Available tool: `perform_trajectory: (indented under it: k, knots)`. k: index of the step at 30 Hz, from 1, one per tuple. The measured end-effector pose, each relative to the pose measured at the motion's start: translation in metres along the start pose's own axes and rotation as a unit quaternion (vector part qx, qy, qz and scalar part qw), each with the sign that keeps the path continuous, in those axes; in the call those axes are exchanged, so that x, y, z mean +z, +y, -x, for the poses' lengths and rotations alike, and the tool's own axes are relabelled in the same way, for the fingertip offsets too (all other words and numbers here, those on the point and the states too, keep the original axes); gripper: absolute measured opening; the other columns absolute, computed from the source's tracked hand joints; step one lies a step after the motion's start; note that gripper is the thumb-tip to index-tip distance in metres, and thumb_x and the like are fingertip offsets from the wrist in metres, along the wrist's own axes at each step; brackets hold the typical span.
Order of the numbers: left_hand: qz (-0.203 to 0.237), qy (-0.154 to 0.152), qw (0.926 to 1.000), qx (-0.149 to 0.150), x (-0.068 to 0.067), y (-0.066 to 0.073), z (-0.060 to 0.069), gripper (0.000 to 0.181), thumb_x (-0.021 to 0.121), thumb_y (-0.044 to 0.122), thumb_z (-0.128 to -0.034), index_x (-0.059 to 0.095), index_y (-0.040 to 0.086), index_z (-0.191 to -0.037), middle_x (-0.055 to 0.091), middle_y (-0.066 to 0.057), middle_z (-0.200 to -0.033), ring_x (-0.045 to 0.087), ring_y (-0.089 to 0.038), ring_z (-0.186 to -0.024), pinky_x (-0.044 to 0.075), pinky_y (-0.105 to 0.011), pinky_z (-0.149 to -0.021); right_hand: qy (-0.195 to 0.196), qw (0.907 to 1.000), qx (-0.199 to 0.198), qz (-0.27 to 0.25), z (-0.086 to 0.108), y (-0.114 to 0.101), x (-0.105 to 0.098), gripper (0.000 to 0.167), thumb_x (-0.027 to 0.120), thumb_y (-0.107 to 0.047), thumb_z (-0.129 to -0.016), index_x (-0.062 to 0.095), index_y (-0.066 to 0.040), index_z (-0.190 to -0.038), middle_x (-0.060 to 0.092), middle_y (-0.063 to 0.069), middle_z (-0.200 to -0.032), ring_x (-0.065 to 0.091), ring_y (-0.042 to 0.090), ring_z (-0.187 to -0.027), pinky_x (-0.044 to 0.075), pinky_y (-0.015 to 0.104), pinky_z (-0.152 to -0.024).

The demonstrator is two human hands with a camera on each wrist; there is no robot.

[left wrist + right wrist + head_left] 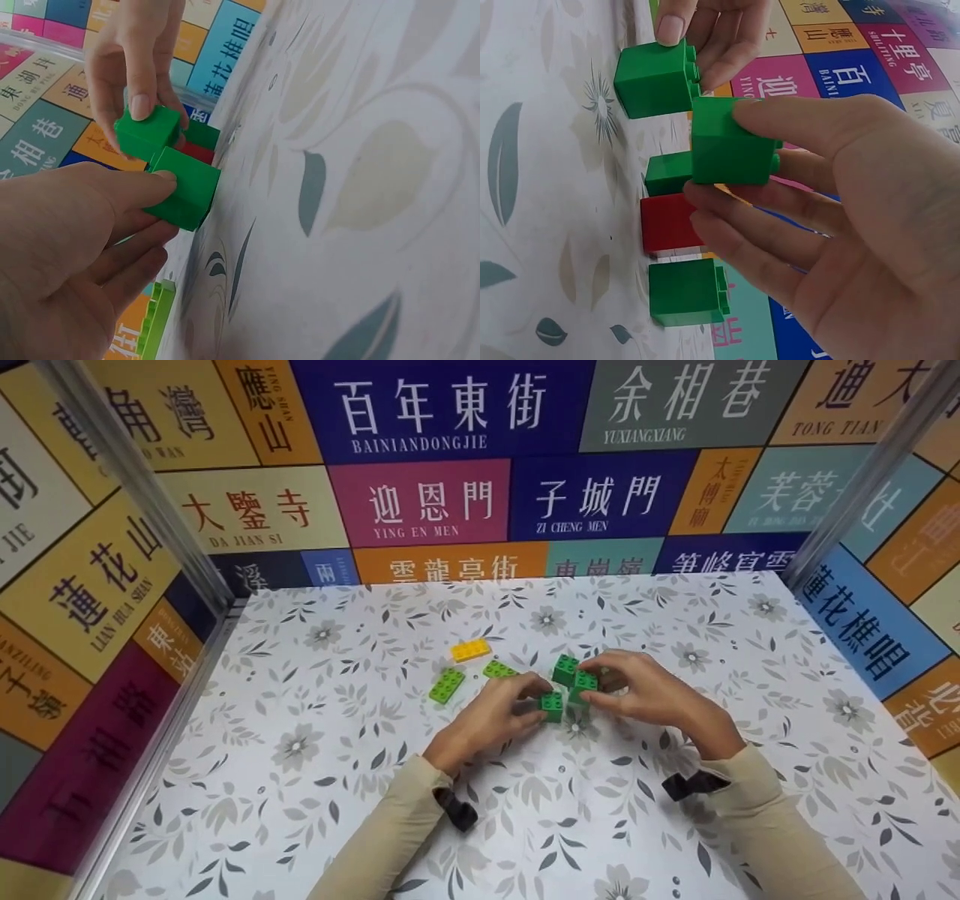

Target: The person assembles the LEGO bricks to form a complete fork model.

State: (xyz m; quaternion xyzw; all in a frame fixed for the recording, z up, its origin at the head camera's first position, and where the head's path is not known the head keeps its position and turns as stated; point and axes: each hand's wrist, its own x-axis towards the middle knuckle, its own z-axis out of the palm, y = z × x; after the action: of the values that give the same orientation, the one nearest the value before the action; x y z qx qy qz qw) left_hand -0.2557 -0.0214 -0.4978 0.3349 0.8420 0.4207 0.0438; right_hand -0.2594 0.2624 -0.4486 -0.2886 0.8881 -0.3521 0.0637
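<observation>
Between thumb and fingers my left hand (pixel 495 712) pinches a green building brick (pixel 552 706), low over the patterned tabletop. My right hand (pixel 641 690) grips a second green brick (pixel 731 141), raised just beside the first. Behind the bricks in hand, another green brick (pixel 565 667) stands on the table. The right wrist view shows a red brick (pixel 671 223) on the tabletop, with a green brick (pixel 669 172) next to it and one more green brick (pixel 684 292) on its other side. From the head view, the red brick is hidden.
Left of the hands lie a yellow brick (pixel 470 650), a lime-green brick (pixel 448 684) and another lime-green brick (pixel 498 669), partly covered by my left hand. The white floral tabletop (pixel 337 810) ends at sign-covered panels (pixel 420 502) at the back and sides.
</observation>
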Motion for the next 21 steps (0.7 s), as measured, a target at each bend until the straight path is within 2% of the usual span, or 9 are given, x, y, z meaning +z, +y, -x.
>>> perform_trajectory:
  k: [8,16,21]
  knots:
    - [0.019,0.000,0.9998,-0.005,-0.001,-0.002,0.003,0.036,0.082,0.011,-0.0970,0.071,0.009,-0.131,0.077,-0.007,-0.131,0.075,-0.019,-0.121,0.060,-0.027,-0.104,0.035,0.9982,-0.042,-0.023,-0.003,-0.006,0.004,0.046,0.084,-0.022,-0.097,0.070,-0.006,-0.139,0.078,0.004,-0.124,0.079,0.019,-0.106,0.065,0.036,-0.095]
    - [0.023,-0.001,0.9997,-0.002,-0.002,-0.005,0.004,0.037,0.082,0.012,-0.0971,0.071,0.010,-0.133,0.076,-0.006,-0.132,0.075,-0.019,-0.120,0.060,-0.028,-0.106,0.052,0.9959,-0.068,-0.029,-0.005,-0.010,0.013,0.047,0.081,-0.024,-0.099,0.069,-0.010,-0.142,0.077,0.002,-0.125,0.078,0.017,-0.107,0.064,0.040,-0.098]
    - [0.020,-0.004,0.9998,-0.006,-0.001,-0.006,0.005,0.039,0.082,0.013,-0.0975,0.070,0.009,-0.134,0.076,-0.007,-0.131,0.076,-0.019,-0.118,0.060,-0.027,-0.104,0.054,0.9950,-0.083,-0.014,-0.006,-0.010,0.018,0.045,0.083,-0.027,-0.098,0.071,-0.014,-0.139,0.077,-0.003,-0.122,0.077,0.013,-0.102,0.066,0.044,-0.095]
